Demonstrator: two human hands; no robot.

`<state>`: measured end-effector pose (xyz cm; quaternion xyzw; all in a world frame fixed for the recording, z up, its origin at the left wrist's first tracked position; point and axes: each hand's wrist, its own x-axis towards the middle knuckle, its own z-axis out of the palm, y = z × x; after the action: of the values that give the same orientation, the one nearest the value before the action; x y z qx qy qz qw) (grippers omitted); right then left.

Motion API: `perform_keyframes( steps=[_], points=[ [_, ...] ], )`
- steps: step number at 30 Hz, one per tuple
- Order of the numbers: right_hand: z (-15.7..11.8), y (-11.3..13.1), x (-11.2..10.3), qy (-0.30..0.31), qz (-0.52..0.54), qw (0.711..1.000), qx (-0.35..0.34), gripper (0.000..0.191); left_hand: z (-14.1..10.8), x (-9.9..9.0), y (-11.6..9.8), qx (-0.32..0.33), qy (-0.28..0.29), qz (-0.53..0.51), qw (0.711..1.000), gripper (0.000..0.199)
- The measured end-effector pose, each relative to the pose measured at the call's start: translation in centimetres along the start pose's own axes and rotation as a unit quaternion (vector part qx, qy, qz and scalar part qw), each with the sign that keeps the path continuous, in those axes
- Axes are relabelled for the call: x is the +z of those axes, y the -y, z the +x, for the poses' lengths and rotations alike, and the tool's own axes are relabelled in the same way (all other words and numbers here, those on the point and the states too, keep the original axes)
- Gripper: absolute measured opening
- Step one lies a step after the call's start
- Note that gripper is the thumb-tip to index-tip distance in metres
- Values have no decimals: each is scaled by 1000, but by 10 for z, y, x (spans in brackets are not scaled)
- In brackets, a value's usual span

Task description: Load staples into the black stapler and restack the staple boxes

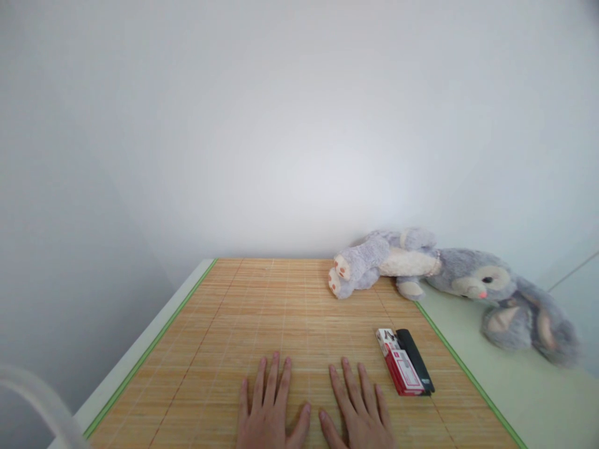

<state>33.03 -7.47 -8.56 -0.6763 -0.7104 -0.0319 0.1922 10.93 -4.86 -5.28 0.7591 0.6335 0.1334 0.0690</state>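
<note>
My left hand lies palm down on the bamboo mat, its fingers stretched out and spread. Beside it, my right hand rests flat in the same way, holding nothing. The two thumbs point toward each other with a small gap between them. To the right of my right hand lies a small red and white box with a printed label. Against its right side sits a long black object that looks like a stapler; its underside is hidden.
A grey and cream plush rabbit lies on its side at the back right, its ears on the pale tabletop. Behind the table stands a white wall. A blurred white curved thing juts in at the lower left.
</note>
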Motion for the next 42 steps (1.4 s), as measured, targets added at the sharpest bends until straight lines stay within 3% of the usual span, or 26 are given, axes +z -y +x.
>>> perform_keyframes(
  steps=[6,12,24,31,42],
  points=[
    [-1,6,17,-26,-20,999,32,70,3,11,0,-14,-13,17,1000,73],
    [0,10,19,-25,-33,998,47,67,3,21,-4,-29,-41,29,998,74],
    [1,11,9,-29,-36,998,31,67,4,3,5,1,23,14,1000,68],
    [1,14,9,-53,-60,996,28,66,3,5,4,-4,19,10,1000,67],
    [1,14,7,-62,12,997,47,67,2,8,8,6,-5,-7,1000,68]
  ],
)
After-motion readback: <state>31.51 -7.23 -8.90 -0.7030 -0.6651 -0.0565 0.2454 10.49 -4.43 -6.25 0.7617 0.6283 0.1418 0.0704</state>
